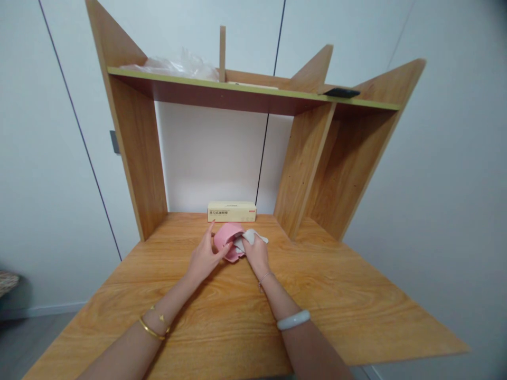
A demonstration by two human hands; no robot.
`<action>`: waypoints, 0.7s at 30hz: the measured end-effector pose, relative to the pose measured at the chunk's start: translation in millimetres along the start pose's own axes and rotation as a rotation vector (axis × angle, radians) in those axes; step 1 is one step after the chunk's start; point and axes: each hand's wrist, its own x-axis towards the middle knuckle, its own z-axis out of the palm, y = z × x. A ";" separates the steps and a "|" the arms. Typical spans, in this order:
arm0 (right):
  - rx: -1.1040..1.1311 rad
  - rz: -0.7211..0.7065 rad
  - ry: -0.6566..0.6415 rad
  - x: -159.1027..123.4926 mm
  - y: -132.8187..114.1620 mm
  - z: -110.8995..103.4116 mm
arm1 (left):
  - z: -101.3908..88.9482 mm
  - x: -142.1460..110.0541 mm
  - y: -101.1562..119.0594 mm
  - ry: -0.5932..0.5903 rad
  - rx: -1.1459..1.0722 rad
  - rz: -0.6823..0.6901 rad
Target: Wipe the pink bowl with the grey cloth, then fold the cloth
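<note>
A pink, hollow container (226, 235) with an uneven rim lies tilted on the wooden desk, its opening turned toward the right; its exact kind is unclear. My left hand (205, 257) grips it from the left, thumb at the rim and fingers around the outer side. In my right hand (256, 252) is a crumpled white cloth or tissue (251, 236), pressed at the container's opening. The fingertips of that hand are hidden by the cloth and rim.
Just behind the container stands a cream box (232, 212) with printed lettering. The desk (222, 322) carries a wooden shelf unit (138, 153) at its back. On the upper shelf lie a clear plastic bag (180, 66) and a dark flat object (342, 92).
</note>
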 end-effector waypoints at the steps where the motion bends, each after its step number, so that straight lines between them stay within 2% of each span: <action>1: 0.016 0.001 0.000 1.0 0.8 1.3 | 2.6 0.5 -2.0 -0.001 -0.057 0.004; 5: 0.097 0.002 -0.029 2.3 2.1 8.6 | 11.7 -1.4 -5.2 -0.078 -0.254 0.095; 7: 0.116 -0.003 -0.054 1.6 2.4 11.8 | 12.5 -2.8 -5.3 -0.086 -0.272 0.115; 11: 0.072 0.015 -0.015 -0.7 0.9 10.4 | 8.5 -3.2 -4.7 -0.081 -0.143 0.043; 14: -0.104 0.030 0.057 -3.5 -4.0 3.7 | 6.1 -2.1 -1.9 -0.088 -0.078 -0.002; 17: -0.245 -0.008 0.103 -6.2 -10.1 -2.4 | 4.9 -1.8 3.1 -0.090 -0.048 -0.022; 21: -0.283 -0.065 0.115 -7.5 -13.7 -5.3 | 3.6 -2.0 7.9 -0.081 0.013 -0.041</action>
